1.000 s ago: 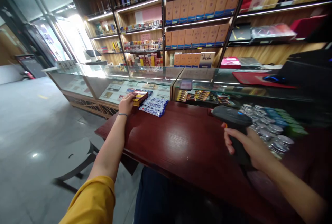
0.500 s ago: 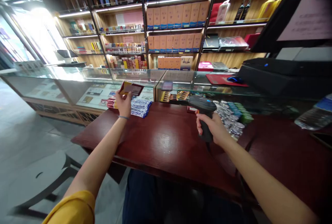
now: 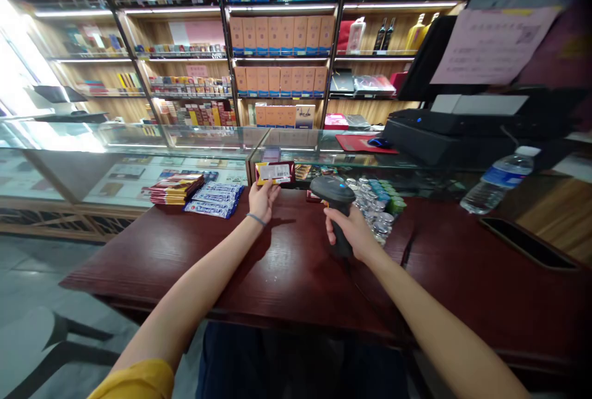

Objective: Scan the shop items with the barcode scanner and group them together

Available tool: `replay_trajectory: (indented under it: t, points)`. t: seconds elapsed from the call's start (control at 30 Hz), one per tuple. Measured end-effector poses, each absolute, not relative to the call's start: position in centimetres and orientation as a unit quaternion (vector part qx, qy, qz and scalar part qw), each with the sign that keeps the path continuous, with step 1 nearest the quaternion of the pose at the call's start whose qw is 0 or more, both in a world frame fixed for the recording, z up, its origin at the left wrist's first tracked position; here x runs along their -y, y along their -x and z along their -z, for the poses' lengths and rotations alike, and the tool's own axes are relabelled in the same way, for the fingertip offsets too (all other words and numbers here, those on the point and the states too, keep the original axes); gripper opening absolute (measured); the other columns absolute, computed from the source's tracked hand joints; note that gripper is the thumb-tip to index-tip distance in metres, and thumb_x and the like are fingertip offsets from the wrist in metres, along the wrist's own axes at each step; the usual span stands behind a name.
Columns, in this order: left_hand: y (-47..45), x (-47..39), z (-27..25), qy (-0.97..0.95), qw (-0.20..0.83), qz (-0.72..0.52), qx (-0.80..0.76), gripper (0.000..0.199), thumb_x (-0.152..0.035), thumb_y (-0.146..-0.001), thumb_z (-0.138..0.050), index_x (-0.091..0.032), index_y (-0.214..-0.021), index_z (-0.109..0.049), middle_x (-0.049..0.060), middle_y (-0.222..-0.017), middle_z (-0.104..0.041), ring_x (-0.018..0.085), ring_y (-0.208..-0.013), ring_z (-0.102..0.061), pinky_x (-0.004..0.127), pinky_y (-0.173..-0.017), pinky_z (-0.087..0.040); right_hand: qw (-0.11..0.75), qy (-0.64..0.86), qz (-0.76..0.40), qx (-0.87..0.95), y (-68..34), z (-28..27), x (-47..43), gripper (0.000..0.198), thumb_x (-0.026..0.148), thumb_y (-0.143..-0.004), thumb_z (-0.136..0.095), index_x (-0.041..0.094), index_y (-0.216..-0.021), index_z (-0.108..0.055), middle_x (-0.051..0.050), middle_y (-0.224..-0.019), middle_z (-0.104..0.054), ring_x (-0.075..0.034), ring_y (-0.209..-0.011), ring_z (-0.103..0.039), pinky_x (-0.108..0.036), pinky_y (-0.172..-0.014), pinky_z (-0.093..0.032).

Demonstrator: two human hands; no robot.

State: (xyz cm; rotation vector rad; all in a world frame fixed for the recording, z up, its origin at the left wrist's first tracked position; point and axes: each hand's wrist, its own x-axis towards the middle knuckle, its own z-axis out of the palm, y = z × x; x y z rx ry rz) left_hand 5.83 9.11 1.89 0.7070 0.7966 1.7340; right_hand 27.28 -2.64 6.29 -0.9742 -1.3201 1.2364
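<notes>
My left hand (image 3: 263, 203) holds up a flat dark-red and yellow packet (image 3: 274, 172), its white barcode label turned toward me. To its right, my right hand (image 3: 346, 226) is wrapped round the handle of a black barcode scanner (image 3: 332, 189), whose head points toward the packet side. A blue light glows on the scanner's top. Similar red and yellow packets (image 3: 176, 189) lie stacked on the left of the desk, beside a pile of blue and white packets (image 3: 215, 199). Just behind the scanner, another small red packet (image 3: 312, 196) lies partly hidden.
Several silver-lidded and green-topped small containers (image 3: 382, 201) stand right of the scanner on the dark red desk (image 3: 277, 275). Farther right are a water bottle (image 3: 502, 180) and a phone (image 3: 527, 242). A glass display case (image 3: 198, 140) runs along the back. A grey stool (image 3: 41, 349) stands lower left.
My left hand has carried the packet from above the stacks rightward, nearer the scanner, and its label now faces me. My right hand still grips the scanner. The view has turned right.
</notes>
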Motion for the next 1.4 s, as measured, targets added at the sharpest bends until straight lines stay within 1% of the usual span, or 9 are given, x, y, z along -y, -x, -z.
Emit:
replay_trajectory:
  t: [0.17, 0.33, 0.47, 0.73, 0.93, 1.03, 1.17, 1.3, 1.4]
  points:
    - [-6.7, -8.7, -1.1, -0.271, 0.539, -0.729, -0.322, 0.016, -0.012, -0.089, -0.061, -0.02, -0.1, -0.054, 0.002, -0.1, -0.071, 0.011, -0.087, -0.072, 0.033, -0.095, -0.057, 0.5, 0.424, -0.513, 0.554, -26.8, -5.5, 2.7, 0.03, 0.043, -0.08, -0.069, 0.021, -0.09, -0.052, 0.009, -0.049, -0.056, -0.01, -0.033, -0.049, -0.02, -0.034, -0.039]
    - [-6.8, -8.1, -1.3, -0.255, 0.547, -0.738, -0.303, 0.019, -0.011, -0.085, -0.067, -0.018, -0.1, -0.058, 0.004, -0.103, -0.071, 0.014, -0.092, -0.072, 0.033, -0.093, -0.057, 0.481, 0.437, -0.495, 0.577, -26.8, -5.4, 2.8, 0.027, 0.042, -0.082, -0.067, 0.02, -0.082, -0.053, 0.007, -0.049, -0.055, -0.01, -0.034, -0.05, -0.02, -0.036, -0.04]
    - [-6.8, -8.2, -1.2, -0.241, 0.55, -0.743, -0.297, 0.019, -0.01, -0.083, -0.067, -0.018, -0.098, -0.057, 0.002, -0.094, -0.071, 0.012, -0.083, -0.071, 0.035, -0.092, -0.057, 0.486, 0.432, -0.5, 0.572, -26.8, -5.5, 2.9, 0.025, 0.041, -0.083, -0.067, 0.02, -0.087, -0.054, 0.008, -0.05, -0.055, -0.01, -0.034, -0.05, -0.02, -0.036, -0.04]
    - [-6.6, -8.8, -0.9, -0.292, 0.516, -0.749, -0.296, 0.03, -0.019, -0.074, -0.076, -0.019, -0.099, -0.059, 0.002, -0.1, -0.069, 0.012, -0.089, -0.068, 0.034, -0.093, -0.054, 0.526, 0.41, -0.505, 0.548, -27.5, -6.3, 2.8, 0.025, 0.039, -0.081, -0.069, 0.021, -0.081, -0.052, 0.007, -0.049, -0.054, -0.01, -0.033, -0.048, -0.021, -0.033, -0.039]
    - [-7.6, -10.7, -2.0, -0.394, 0.456, -0.731, -0.32, 0.025, -0.027, -0.075, -0.072, -0.017, -0.096, -0.062, 0.003, -0.097, -0.069, 0.013, -0.085, -0.067, 0.028, -0.082, -0.054, 0.572, 0.385, -0.508, 0.516, -29.0, -7.5, 2.5, 0.02, 0.036, -0.082, -0.068, 0.021, -0.083, -0.054, 0.007, -0.05, -0.055, -0.01, -0.034, -0.049, -0.021, -0.033, -0.039]
    - [-8.6, -11.8, -2.4, -0.485, 0.357, -0.706, -0.371, 0.022, -0.027, -0.081, -0.067, -0.016, -0.1, -0.065, 0.005, -0.099, -0.071, 0.016, -0.088, -0.068, 0.032, -0.084, -0.054, 0.588, 0.381, -0.505, 0.505, -29.7, -8.0, 2.4, 0.019, 0.034, -0.082, -0.068, 0.022, -0.084, -0.053, 0.008, -0.05, -0.054, -0.011, -0.034, -0.048, -0.021, -0.033, -0.039]
    - [-10.2, -12.4, -2.2, -0.643, 0.138, -0.612, -0.44, 0.019, -0.021, -0.087, -0.062, -0.018, -0.105, -0.067, 0.006, -0.099, -0.071, 0.018, -0.09, -0.066, 0.033, -0.087, -0.053, 0.597, 0.395, -0.5, 0.487, -30.7, -8.9, 2.5, 0.017, 0.033, -0.081, -0.068, 0.021, -0.081, -0.055, 0.007, -0.049, -0.053, -0.01, -0.034, -0.047, -0.021, -0.032, -0.039]
    - [-11.8, -12.0, -1.9, -0.795, -0.048, -0.424, -0.431, 0.018, -0.023, -0.096, -0.052, -0.019, -0.108, -0.066, 0.008, -0.102, -0.067, 0.02, -0.099, -0.062, 0.032, -0.089, -0.05, 0.607, 0.395, -0.499, 0.476, -32.4, -9.7, 2.3, 0.023, 0.032, -0.081, -0.068, 0.019, -0.066, -0.055, 0.005, -0.049, -0.053, -0.01, -0.034, -0.048, -0.022, -0.033, -0.04]
    - [-13.3, -11.9, -1.8, -0.867, -0.146, -0.257, -0.402, 0.022, -0.021, -0.099, -0.045, -0.019, -0.111, -0.064, 0.01, -0.105, -0.064, 0.021, -0.104, -0.059, 0.03, -0.086, -0.049, 0.606, 0.388, -0.51, 0.472, -33.6, -9.8, 2.0, 0.032, 0.034, -0.082, -0.067, 0.019, -0.058, -0.053, 0.003, -0.047, -0.054, -0.01, -0.033, -0.048, -0.023, -0.034, -0.041]
